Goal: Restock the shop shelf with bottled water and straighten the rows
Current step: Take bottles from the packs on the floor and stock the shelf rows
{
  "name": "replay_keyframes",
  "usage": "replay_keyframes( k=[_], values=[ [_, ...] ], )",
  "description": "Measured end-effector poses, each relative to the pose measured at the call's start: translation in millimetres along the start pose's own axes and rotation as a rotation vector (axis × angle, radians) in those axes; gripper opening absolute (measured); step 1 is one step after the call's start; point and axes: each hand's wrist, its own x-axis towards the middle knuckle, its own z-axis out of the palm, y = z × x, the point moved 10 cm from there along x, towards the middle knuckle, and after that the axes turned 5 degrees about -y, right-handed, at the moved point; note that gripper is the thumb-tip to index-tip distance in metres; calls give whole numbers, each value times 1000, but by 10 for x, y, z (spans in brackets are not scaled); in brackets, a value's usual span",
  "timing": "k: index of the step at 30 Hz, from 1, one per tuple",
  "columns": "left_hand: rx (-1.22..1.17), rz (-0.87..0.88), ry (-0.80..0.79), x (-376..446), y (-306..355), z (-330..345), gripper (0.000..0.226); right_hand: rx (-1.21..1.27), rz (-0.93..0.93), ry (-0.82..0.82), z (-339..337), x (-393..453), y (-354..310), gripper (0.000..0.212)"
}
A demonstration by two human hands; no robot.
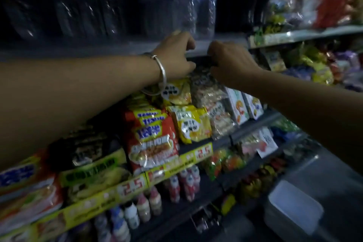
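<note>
A dim shop aisle holds a grey metal shelf [220,45] whose upper level carries clear plastic water bottles with blue labels [206,2], standing upright beside dark bottles [82,6]. Both hands reach to this shelf's front edge, just below the water bottles. The left hand [176,55], a silver bangle [162,72] on its wrist, has curled fingers; the right hand [231,61] curls likewise. Whether either grips anything cannot be told. Yellow noodle packets [188,122] lie below.
</note>
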Motion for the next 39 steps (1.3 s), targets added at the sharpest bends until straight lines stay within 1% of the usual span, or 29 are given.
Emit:
replay_keyframes(
  k=[3,5,8,10,12,14,16,19,24,28,31,35,39],
  values=[
    [-69,46,-58,-171,161,663,40,-29,31,-113,528,-413,219,34],
    [-120,49,-136,-328,186,1231,39,-44,72,-225,1006,-721,409,39],
    [-190,74,-279,-619,160,2197,42,-50,117,-364,1777,-1232,680,38],
    [-174,71,-380,-843,88,2873,46,-34,154,-446,2294,-1611,851,34],
    [-150,54,-470,-1089,-23,3545,44,-9,193,-544,2886,-2030,1019,36],
    [-160,47,-553,-1380,-114,4245,46,32,211,-602,3489,-2439,1170,35],
    [-155,44,-614,-1666,-202,4734,45,80,240,-660,3947,-2806,1261,37],
    [-156,23,-730,-2221,-340,5698,45,110,274,-807,4817,-3572,1372,41],
    [-157,-3,-911,-3166,-570,7062,50,158,276,-1022,6035,-4871,1288,42],
    [-154,-26,-1031,-3808,-729,7877,54,228,243,-1177,6844,-5771,1114,47],
    [-178,-43,-1093,-4179,-861,8367,55,266,186,-1242,7356,-6295,969,52],
    [-205,-82,-1135,-4531,-1058,8879,50,354,156,-1321,7938,-6817,774,64],
    [-206,-83,-1154,-4779,-1208,9263,51,439,124,-1404,8299,-7165,594,77]
  ],
)
